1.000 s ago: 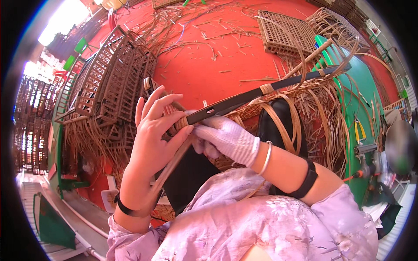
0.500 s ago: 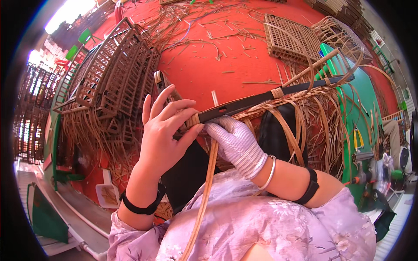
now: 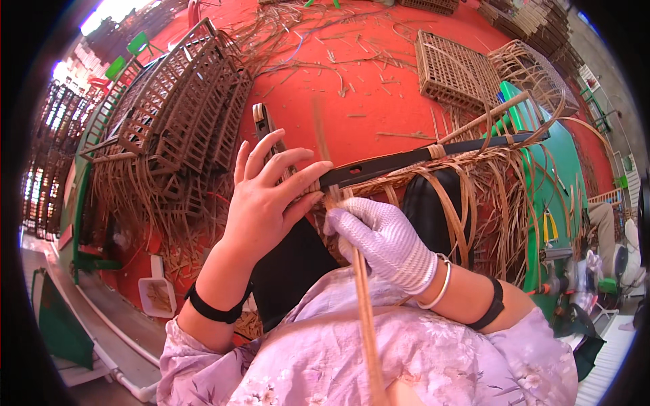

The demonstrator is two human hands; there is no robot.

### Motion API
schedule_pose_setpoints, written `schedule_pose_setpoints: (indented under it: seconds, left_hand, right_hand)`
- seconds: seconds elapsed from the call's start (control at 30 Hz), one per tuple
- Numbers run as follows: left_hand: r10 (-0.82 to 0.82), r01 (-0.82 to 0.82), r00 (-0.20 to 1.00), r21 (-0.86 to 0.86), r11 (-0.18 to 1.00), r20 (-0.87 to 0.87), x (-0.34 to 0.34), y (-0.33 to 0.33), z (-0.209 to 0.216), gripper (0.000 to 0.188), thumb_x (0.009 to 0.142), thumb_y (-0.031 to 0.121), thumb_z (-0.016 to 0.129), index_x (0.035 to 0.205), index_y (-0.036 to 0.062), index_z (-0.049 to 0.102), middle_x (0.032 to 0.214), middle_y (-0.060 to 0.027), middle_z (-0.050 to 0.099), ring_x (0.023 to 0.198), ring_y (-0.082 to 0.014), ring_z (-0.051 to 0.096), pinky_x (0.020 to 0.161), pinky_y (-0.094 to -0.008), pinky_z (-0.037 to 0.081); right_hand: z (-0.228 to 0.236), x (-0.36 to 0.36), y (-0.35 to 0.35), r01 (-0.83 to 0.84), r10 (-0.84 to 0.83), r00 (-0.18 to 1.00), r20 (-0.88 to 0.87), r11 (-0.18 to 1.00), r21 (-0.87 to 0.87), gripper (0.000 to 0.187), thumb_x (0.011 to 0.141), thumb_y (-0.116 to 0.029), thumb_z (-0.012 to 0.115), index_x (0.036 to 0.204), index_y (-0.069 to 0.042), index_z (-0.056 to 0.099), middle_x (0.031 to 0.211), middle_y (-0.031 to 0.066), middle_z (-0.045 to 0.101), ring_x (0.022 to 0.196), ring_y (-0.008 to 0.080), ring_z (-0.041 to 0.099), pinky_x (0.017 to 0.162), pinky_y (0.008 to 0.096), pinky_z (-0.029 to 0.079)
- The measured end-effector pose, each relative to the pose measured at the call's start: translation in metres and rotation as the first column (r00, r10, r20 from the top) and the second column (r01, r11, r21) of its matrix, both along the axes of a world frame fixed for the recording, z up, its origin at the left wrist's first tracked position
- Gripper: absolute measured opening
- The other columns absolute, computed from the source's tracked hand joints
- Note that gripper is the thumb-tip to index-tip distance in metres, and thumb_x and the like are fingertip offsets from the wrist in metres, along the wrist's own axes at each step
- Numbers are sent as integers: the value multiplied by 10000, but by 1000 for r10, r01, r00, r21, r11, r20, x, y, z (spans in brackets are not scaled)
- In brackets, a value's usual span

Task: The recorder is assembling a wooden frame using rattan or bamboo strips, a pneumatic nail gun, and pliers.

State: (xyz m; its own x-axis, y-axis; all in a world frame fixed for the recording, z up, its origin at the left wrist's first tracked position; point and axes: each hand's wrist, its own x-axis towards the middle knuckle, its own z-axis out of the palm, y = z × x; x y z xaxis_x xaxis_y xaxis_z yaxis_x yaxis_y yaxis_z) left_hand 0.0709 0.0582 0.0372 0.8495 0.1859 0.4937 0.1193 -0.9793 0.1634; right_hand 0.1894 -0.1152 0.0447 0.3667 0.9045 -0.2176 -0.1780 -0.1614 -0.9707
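A dark flat frame bar (image 3: pixel 386 165) bound with tan strip runs to the right across my lap, with a woven rattan edge below it. My bare left hand (image 3: pixel 271 189) pinches the frame's wrapped corner between thumb and forefinger, its other fingers spread. Just below the corner, my right hand (image 3: pixel 386 237), in a white knit glove, is closed around a tan rattan strip (image 3: pixel 365 318). The strip hangs over my lap, and its upper end is blurred above the bar. Part of the corner is hidden by my left hand.
Stacked woven frames (image 3: pixel 176 101) stand at left, near a white bin (image 3: pixel 156 296) of scraps. A green table (image 3: pixel 558 183) at right holds yellow-handled pliers (image 3: pixel 550 223). Rattan panels (image 3: pixel 457 71) lie farther back on the red floor (image 3: pixel 325 88). Loose strips (image 3: pixel 501 203) hang beside my knee.
My right hand has moved slightly right and down, drawing away from the bar. The strip has swung to the right, and its blurred end now shows above the bar. My left hand stays at the corner.
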Motion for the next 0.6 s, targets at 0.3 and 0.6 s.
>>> schedule_pose_setpoints:
  seconds: [0.3, 0.6]
  left_hand:
    - [-21, 12, 996, 96, 995, 88, -3, -18, 13, 465, 650, 201, 799, 1103, 252, 706, 1140, 40, 603, 1175, -184, 536, 1063, -424, 311]
    - [-152, 119, 924, 114, 986, 350, -15, -39, 25, 306, 604, 168, 770, 908, 142, 752, 795, 54, 518, 781, -126, 567, 755, -326, 346]
  right_hand:
    - [10, -2, -6, -24, 25, 992, -123, 1000, 10, 263, 1000, -268, 567, 940, -32, 668, 618, -2, 567, 515, 48, 513, 469, 223, 393]
    - [39, 24, -26, 35, -196, 791, 580, 960, 276, 178, 931, -128, 650, 1040, 5, 694, 801, 155, 691, 681, 236, 686, 638, 333, 544]
